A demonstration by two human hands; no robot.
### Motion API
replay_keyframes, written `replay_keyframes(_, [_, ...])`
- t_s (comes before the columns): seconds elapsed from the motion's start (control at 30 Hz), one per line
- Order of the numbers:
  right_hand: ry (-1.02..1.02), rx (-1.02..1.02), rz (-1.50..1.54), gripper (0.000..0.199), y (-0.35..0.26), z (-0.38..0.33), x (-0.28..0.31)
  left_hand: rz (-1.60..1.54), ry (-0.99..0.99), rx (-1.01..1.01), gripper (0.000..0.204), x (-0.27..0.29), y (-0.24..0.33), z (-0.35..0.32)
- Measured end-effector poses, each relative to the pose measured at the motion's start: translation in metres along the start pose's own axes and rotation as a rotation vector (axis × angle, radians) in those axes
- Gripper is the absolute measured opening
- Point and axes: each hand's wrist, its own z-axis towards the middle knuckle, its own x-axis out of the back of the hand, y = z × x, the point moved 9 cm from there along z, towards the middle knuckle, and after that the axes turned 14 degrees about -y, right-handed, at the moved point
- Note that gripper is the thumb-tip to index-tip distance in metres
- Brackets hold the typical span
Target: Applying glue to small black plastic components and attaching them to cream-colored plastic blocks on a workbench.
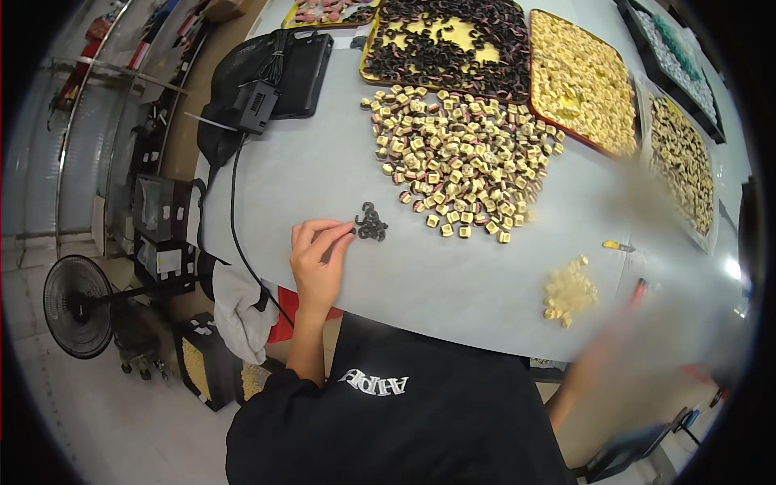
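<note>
My left hand (318,260) is closed in a pinch at the near left of the table. A small dark piece seems to be between its fingertips. Touching or just beside those fingertips lies a little pile of black curved pieces (372,223). At the lower right my right hand (600,352) is smeared by a blur, and its fingers cannot be made out. Just beyond it shows a red stick-like thing (639,293). Nearest to that hand is a small heap of cream-coloured pieces (569,293). Farther back spreads a big heap of cream cube-shaped pieces with dark and pink sides (465,158).
At the back stand a yellow tray of black curved pieces (444,48) and a tray of cream pieces (582,81). A yellow cutter (618,246) lies at the right. A black device (311,77) with an adapter and cable sits at the left. A fan (78,307) stands beyond the table.
</note>
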Motion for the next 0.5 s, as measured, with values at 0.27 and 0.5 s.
replay_keyframes(0.27, [-0.086, 0.058, -0.055, 0.051, -0.013, 0.005, 0.003, -0.665, 0.101, 0.144, 0.010, -0.006, -0.009, -0.001])
replay_keyframes(0.5, [-0.456, 0.152, 0.554, 0.059, -0.077, 0.025, -0.073, -1.277, -0.429, -0.065, 0.005, -0.075, 0.088, 0.019])
